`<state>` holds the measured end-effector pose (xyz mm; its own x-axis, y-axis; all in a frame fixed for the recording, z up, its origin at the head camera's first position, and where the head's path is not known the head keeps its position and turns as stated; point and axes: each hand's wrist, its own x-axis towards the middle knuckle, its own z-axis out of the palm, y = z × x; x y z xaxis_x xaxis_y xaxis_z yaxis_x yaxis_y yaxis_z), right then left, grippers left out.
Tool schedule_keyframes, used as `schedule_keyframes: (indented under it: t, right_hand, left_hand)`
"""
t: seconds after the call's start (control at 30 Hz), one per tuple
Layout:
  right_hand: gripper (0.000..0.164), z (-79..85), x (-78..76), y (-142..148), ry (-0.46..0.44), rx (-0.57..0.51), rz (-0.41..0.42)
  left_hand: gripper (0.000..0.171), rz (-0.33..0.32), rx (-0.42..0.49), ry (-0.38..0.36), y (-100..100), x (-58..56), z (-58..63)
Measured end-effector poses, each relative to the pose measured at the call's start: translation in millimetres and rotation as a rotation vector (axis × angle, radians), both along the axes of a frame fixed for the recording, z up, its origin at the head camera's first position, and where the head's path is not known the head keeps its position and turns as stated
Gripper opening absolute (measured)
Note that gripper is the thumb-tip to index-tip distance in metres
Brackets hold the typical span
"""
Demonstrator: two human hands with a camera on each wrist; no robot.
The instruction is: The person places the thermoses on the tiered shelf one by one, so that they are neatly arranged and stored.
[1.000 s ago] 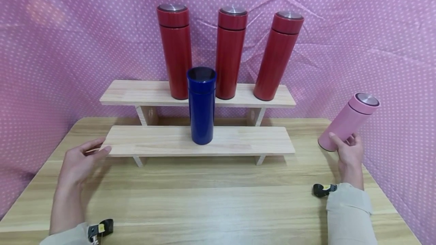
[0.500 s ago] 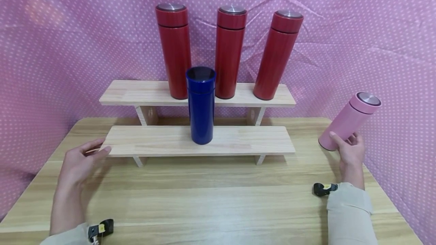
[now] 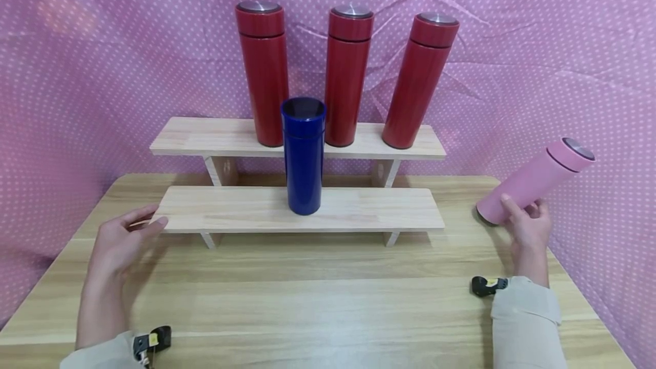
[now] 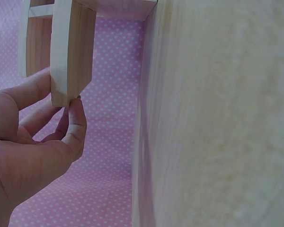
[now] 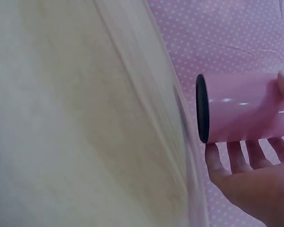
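My right hand [image 3: 530, 234] grips the lower part of a pink thermos flask [image 3: 535, 178] beside the right side of the table. The flask leans to the right, its silver-topped lid up; in the right wrist view its dark base shows, raised off the wood. My left hand [image 3: 114, 244] pinches the left end of the lower wooden shelf [image 3: 236, 209], thumb on one face and fingers on the other, as the left wrist view shows. On that shelf a blue thermos flask [image 3: 303, 164] with a dark top stands upright near the middle.
Behind and higher, an upper wooden shelf [image 3: 205, 135] bears three taller red thermos flasks, the left one [image 3: 263, 78], the middle one [image 3: 348, 78] and the right one [image 3: 420, 84]. Pink dotted cloth [image 3: 512, 33] hangs around the back and sides of the wooden table [image 3: 307, 300].
The pink flask has tipped further to the right in my right hand, and its base has come up off the table. My left hand stays on the shelf end.
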<state>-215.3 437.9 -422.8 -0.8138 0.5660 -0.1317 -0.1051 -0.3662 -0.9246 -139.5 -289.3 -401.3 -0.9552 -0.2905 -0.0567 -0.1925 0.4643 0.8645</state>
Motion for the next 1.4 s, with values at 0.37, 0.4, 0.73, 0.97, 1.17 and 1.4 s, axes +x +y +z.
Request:
schedule_keyframes:
  t: [0.37, 0.4, 0.73, 0.97, 1.17, 1.4]
  right_hand:
    - [0.062, 7.9, 4.4, -7, 0.03, 0.014, -0.014]
    - [0.061, 8.4, 4.9, -8, 0.035, 0.019, -0.01]
    - [0.055, 17.4, 7.5, -20, 0.115, 0.077, 0.03]
    - [0.049, 27.2, 10.1, -30, 0.22, 0.08, 0.058]
    - [0.051, 36.8, 14.0, -36, 0.273, 0.111, 0.068]
    - [0.051, 47.5, 18.6, -46, 0.318, 0.146, 0.099]
  left_hand:
    - [0.075, 0.015, -0.007, 0.02, 1, -0.6, 0.4]
    - [0.074, 0.015, -0.008, 0.022, 1, -0.6, 0.4]
    - [0.074, 0.008, 0.001, 0.027, 2, -1.1, 0.3]
    - [0.074, 0.014, -0.011, 0.03, 3, -1.5, 0.2]
    - [0.073, 0.017, 0.006, 0.029, 2, -1.4, 0.3]
    - [0.073, 0.019, 0.016, 0.029, 2, -1.1, -0.8]
